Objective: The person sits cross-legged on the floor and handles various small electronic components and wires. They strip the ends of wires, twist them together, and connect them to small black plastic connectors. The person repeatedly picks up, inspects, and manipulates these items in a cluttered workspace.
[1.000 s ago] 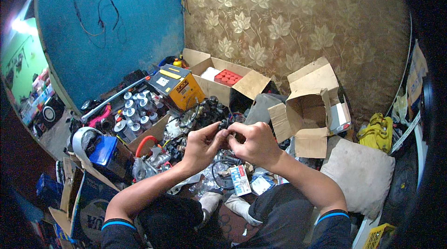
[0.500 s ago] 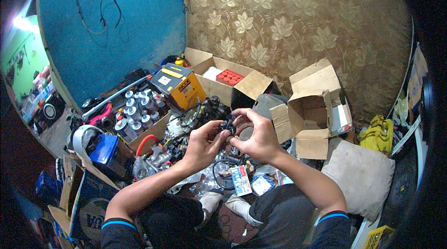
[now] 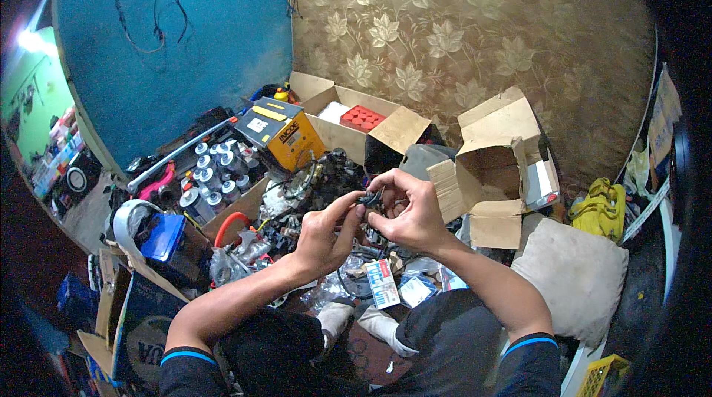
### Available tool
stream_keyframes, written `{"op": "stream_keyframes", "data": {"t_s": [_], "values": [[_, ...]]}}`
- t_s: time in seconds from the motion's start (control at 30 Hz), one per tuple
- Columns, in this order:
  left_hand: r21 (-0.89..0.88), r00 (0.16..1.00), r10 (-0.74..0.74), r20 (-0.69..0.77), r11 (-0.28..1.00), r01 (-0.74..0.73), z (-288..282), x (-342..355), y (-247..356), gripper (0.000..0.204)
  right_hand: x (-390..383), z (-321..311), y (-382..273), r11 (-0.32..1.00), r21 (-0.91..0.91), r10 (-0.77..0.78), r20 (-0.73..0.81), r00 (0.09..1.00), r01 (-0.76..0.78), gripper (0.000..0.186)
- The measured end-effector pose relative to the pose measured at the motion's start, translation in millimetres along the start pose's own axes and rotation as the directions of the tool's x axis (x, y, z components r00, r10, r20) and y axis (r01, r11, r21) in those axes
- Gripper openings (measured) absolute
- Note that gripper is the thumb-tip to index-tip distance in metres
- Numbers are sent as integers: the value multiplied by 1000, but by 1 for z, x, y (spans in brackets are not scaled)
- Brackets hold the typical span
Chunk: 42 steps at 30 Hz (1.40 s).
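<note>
A small black part (image 3: pixel 370 199), too small to name, is held up in front of me at mid-picture. My left hand (image 3: pixel 327 234) pinches it between thumb and fingertips from the left. From the other side my right hand (image 3: pixel 409 211) grips it, with fingers curled over the top and thumb below. Both hands hover above a heap of dark mechanical parts (image 3: pixel 315 178) and clear plastic bags. Below them, near my feet, a small white, blue and red box (image 3: pixel 382 283) lies beside a blue-and-white packet (image 3: pixel 417 290).
Clear bottles (image 3: pixel 215 171) with pale caps stand at the left, by an orange and black box (image 3: pixel 285 133). Open cardboard boxes (image 3: pixel 495 225) line the patterned wall. To the right lie a grey cushion (image 3: pixel 571 278) and a yellow bag (image 3: pixel 599 210). A blue-lidded tub (image 3: pixel 165 237) is near left.
Both hands stay on the black part, which has turned and risen slightly. My left fingers have shifted a little, and the whole view has moved slightly.
</note>
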<state>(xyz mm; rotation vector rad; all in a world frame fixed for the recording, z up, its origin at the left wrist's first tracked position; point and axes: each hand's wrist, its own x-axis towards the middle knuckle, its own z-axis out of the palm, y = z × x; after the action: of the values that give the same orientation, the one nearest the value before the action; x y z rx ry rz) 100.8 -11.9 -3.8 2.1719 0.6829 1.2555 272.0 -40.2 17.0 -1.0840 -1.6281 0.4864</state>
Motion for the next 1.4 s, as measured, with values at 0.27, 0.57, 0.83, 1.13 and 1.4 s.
{"op": "stream_keyframes", "data": {"t_s": [0.27, 0.57, 0.83, 1.13, 1.4], "values": [[32, 996, 78, 35, 996, -79, 5, -4, 3, 29, -2, 2, 9, 954, -146, -276, -76, 958, 263, 33], [-202, 973, -174, 150, 958, 202, 4, 7, 8, 37, 2, 2, 8, 989, -135, 53, -60, 997, -61, 25], [-454, 928, -260, 268, 815, 360, -6, 9, -5, 26, 8, -6, 30, 956, 264, 41, 319, 947, -130, 26], [-540, 837, -400, 374, 640, 547, -21, 14, -12, 18, 10, -25, 37, 793, 420, 114, 609, 785, -441, 42], [-457, 804, -301, 514, 697, 553, -17, 11, -29, 17, 9, -26, 54, 962, 242, -44, 604, 796, -130, 25]]}}
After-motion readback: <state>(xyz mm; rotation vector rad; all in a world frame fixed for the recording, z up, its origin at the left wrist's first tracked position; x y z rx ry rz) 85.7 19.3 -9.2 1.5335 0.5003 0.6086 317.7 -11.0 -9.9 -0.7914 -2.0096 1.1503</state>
